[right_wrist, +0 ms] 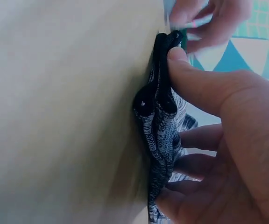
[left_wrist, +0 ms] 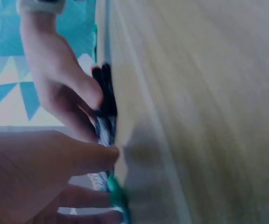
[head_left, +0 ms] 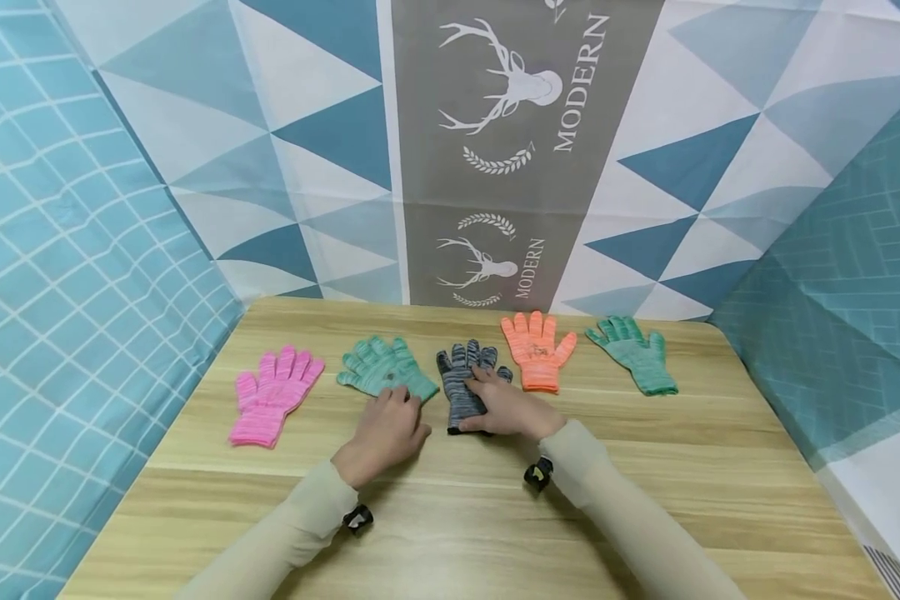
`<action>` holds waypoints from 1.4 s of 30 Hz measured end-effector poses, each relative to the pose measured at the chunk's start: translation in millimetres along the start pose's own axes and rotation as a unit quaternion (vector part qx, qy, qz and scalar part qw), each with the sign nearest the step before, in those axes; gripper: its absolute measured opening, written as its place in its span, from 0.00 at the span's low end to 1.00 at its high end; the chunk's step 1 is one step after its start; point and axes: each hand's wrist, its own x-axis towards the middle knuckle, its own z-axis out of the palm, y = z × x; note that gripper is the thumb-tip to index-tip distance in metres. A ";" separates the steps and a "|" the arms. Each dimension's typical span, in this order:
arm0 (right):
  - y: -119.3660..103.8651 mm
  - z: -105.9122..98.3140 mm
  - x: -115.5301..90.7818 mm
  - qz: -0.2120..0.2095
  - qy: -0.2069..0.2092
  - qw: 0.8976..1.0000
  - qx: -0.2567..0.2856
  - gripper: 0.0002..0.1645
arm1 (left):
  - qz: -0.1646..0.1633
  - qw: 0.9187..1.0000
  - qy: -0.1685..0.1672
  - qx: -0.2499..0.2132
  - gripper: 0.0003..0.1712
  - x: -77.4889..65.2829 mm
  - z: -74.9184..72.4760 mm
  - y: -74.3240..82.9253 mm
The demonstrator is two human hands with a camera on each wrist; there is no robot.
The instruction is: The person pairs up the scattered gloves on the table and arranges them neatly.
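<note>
A grey-and-black knitted glove lies palm-down or palm-up, I cannot tell which, on the wooden table. My right hand rests on it, thumb near the black cuff and fingers spread over the knit. Two layered black cuffs show in the right wrist view, one against the other. To the left, my left hand touches the cuff end of a green glove, its fingers loosely bent. In the left wrist view, a bit of green cuff shows by those fingers.
A pink glove lies at the left. An orange glove and another green glove lie towards the back right. Patterned cloth hangs behind the table, with blue cloth along the left side.
</note>
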 end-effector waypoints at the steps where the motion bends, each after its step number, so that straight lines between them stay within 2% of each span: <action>1: 0.9 -1.6 3.2 0.002 -0.003 1.000 -0.001 0.53 | 0.000 1.000 0.001 0.003 0.23 -2.6 -2.1 0.9; 8: 6.3 -14.8 25.2 0.010 -0.023 1.000 0.006 0.53 | 0.003 0.999 -0.028 -0.020 0.18 -25.1 -12.1 9.0; 17: 15.4 -26.0 48.1 0.020 -0.019 0.999 0.024 0.53 | 0.056 0.995 -0.086 -0.017 0.19 -45.1 -18.0 22.6; 26: 23.0 -29.0 68.1 0.023 -0.002 1.000 0.020 0.53 | 0.113 0.981 -0.154 -0.014 0.20 -54.1 -19.8 41.2; 36: 30.6 -26.9 70.1 0.002 0.040 0.999 0.034 0.48 | 0.127 0.977 -0.170 -0.012 0.20 -60.6 -21.3 51.7; 42: 37.7 -30.5 49.7 -0.049 0.093 0.991 0.079 0.40 | 0.142 0.974 -0.172 -0.028 0.19 -64.3 -23.2 53.3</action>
